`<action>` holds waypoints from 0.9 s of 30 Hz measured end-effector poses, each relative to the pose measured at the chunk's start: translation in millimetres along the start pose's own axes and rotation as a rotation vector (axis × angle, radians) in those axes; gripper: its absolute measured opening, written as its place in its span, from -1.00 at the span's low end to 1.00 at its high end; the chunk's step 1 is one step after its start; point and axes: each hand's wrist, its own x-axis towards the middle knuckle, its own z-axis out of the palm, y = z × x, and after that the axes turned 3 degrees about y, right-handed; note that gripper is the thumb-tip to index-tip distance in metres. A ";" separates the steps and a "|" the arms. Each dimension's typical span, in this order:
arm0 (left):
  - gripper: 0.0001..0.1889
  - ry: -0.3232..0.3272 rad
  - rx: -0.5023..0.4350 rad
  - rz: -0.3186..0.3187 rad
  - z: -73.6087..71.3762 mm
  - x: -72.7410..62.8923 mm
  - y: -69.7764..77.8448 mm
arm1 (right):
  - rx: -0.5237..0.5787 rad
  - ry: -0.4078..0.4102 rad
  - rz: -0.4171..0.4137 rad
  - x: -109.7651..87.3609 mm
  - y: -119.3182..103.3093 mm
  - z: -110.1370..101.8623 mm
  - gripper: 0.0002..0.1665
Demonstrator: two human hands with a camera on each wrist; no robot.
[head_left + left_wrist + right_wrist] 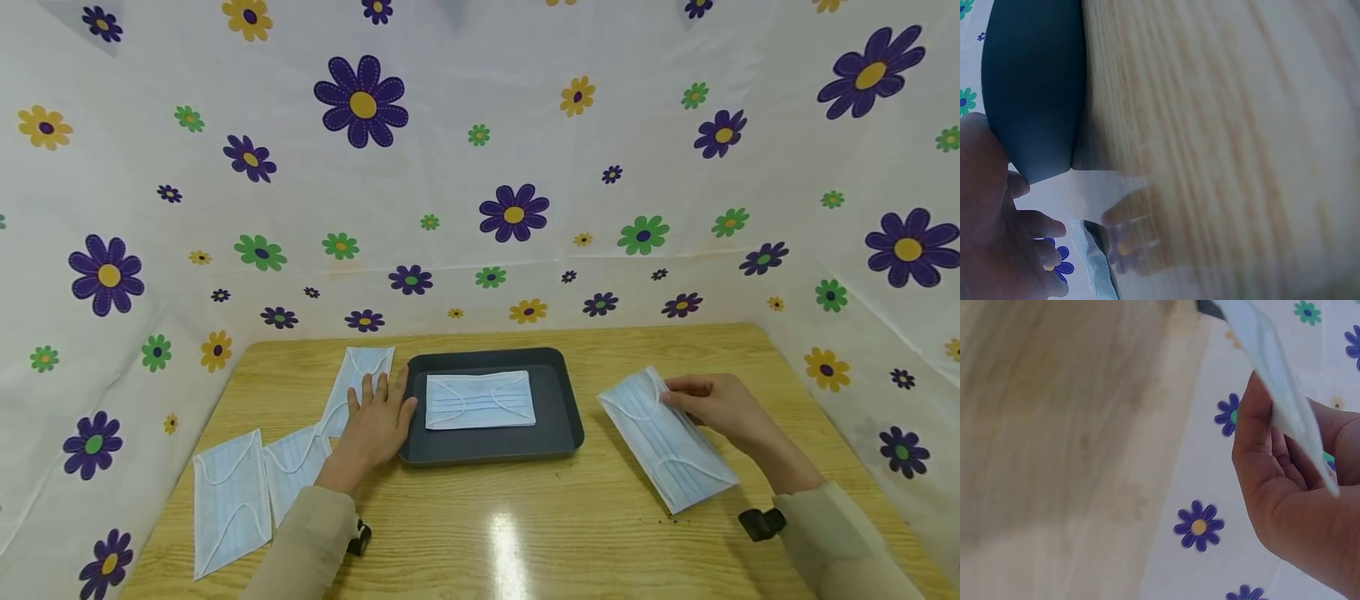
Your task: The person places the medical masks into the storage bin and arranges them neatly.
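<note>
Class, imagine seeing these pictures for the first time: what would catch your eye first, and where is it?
Probably the white backdrop printed with purple, yellow and green flowers, rising behind the wood-grain table. Next comes the dark grey rectangular tray near the table's middle, with a pale blue pleated face mask showing inside. Right of it, the right hand pinches another mask; three more masks lie left of the tray.

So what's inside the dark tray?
A face mask lies flat in the tray. It covers the tray's middle, so whether another one is stacked beneath it cannot be seen.
</note>
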 end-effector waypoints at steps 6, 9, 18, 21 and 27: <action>-0.32 -0.020 -0.003 -0.007 -0.9 1.4 -0.5 | 0.003 -0.014 -0.041 11.2 -19.4 5.5 -0.33; -0.33 -0.015 -0.005 -0.005 -0.5 1.5 -1.0 | -0.022 -0.011 -0.087 16.4 -30.7 9.6 -0.39; -0.33 -0.005 -0.004 -0.006 -0.1 0.5 0.0 | -0.090 0.006 -0.150 32.7 -59.3 21.7 -0.46; -0.33 -0.017 0.004 -0.010 -0.1 0.7 -0.4 | -0.085 -0.003 -0.160 36.2 -67.4 24.6 -0.45; -0.34 -0.004 0.003 -0.007 1.0 0.2 -1.2 | -0.077 -0.025 -0.167 42.9 -77.9 30.2 -0.45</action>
